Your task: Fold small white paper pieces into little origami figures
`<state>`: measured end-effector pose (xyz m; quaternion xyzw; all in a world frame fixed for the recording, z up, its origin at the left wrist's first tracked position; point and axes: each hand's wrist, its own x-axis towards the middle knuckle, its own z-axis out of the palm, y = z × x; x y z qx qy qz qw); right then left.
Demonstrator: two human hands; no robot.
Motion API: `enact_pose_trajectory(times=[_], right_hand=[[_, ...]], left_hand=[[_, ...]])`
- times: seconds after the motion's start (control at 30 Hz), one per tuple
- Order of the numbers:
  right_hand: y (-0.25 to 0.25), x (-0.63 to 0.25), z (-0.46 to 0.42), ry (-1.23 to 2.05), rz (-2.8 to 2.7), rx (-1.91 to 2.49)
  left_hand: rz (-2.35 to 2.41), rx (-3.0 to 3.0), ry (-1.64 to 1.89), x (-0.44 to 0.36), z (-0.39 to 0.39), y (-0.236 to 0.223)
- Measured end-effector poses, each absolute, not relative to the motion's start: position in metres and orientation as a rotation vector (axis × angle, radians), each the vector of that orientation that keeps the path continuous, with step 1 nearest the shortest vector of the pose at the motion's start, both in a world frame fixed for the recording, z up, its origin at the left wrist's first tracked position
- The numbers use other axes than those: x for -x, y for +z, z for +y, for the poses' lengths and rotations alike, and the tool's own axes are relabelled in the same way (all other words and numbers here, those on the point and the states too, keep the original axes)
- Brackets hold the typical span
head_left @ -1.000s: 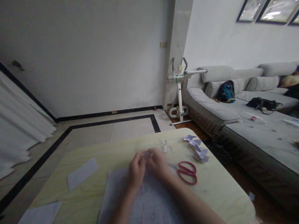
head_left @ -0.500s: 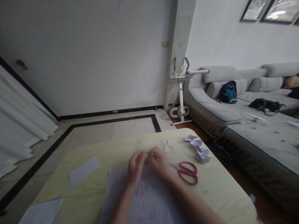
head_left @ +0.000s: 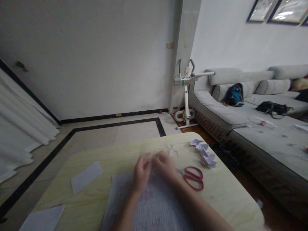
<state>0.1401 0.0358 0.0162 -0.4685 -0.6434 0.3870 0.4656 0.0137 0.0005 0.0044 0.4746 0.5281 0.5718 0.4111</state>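
Note:
My left hand [head_left: 141,172] and my right hand [head_left: 165,166] meet fingertip to fingertip over the middle of a pale wooden table [head_left: 101,154]. Both are pinched on a small piece of white paper [head_left: 152,157], mostly hidden by the fingers. Under my forearms lies a lined sheet of paper [head_left: 154,208]. Red-handled scissors [head_left: 193,177] lie just right of my right hand. Beyond them sit several small folded paper pieces [head_left: 204,153], and a thin paper scrap [head_left: 171,150] lies behind my hands.
Two loose white paper rectangles [head_left: 86,181] [head_left: 43,218] lie on the table's left side. A grey sofa [head_left: 260,128] with a blue backpack [head_left: 233,95] and a black bag [head_left: 271,107] stands to the right. A white exercise machine [head_left: 185,96] stands by the pillar.
My hands stay together at the same spot; the fingers shift slightly on the small paper. The view has moved a little.

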Motion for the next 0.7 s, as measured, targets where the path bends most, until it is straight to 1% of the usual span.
enact_pose_trajectory(times=[0.33,0.7], right_hand=[[0.014,-0.142,0.041,0.997,-1.514,1.135],[0.012,-0.140,0.036,0.963,-1.504,1.085]], left_hand=[[1.362,-1.240,1.335,-0.014,0.001,0.005],[1.419,-1.272,1.338,-0.015,-0.001,0.018]])
